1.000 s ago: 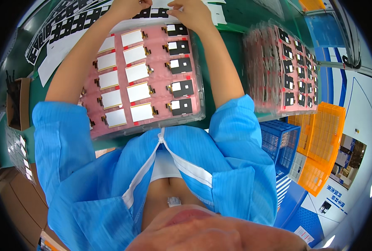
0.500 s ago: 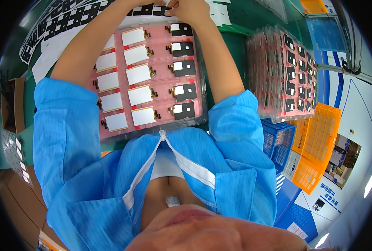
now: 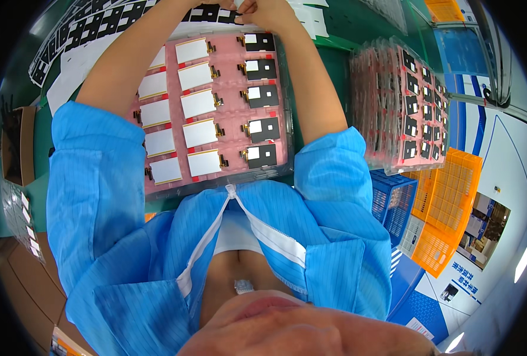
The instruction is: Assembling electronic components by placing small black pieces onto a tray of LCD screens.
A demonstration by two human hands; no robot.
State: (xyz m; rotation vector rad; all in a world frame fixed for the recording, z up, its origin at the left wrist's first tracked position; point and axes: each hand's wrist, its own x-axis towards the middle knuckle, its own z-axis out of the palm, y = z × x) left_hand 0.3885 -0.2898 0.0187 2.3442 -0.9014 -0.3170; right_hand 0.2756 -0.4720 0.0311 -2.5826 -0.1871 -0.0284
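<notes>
Both my hands meet at the top edge, above sheets of black die-cut stickers (image 3: 112,21). My left hand (image 3: 216,2) is mostly cut off there, its fingers hardly visible. My right hand (image 3: 268,13) has its fingers curled and pinched together; what they hold, if anything, cannot be made out. Below my hands, between my forearms, lies a pink tray (image 3: 231,113) in clear plastic. Its left and middle columns hold white rectangular panels (image 3: 200,132) with small flex cables. In the right column, panels bear black stickers (image 3: 263,129) beside a white patch.
A tall stack of similar filled trays (image 3: 394,107) stands to the right on the green table. Beyond it are a blue crate (image 3: 394,199) and orange crates (image 3: 447,202). A cardboard box (image 3: 27,145) with dark contents sits at the left.
The tray appears shifted very slightly to the right in the picture. My hands stay together at the top edge, with only small finger movement.
</notes>
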